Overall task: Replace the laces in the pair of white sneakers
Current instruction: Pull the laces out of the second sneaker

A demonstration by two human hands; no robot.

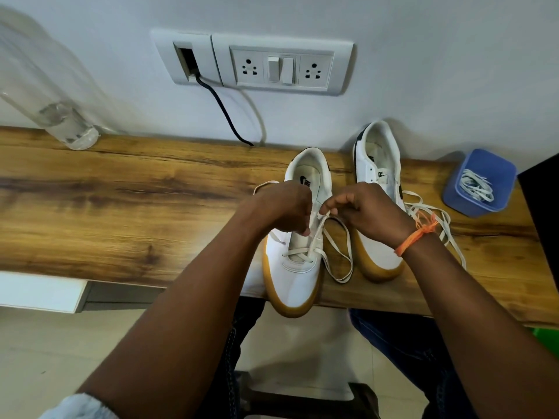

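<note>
On wooden desk, near edge: white sneaker, gum sole, toe overhanging toward you. Your left hand curled, gripping its tongue area; your right hand pinches lace above eyelets. Second sneaker just beside, Nike logo on tongue, loose lace trailing. Blue tub holds laces. Glass bottle far left. White wall, sockets.

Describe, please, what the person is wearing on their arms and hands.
Both forearms are bare, with no gloves or rings visible. The right hand has an orange thread band tied round its wrist, loose ends sticking out. The left hand wears nothing; a bit of white fabric shows near that elbow, possibly a sleeve.
</note>
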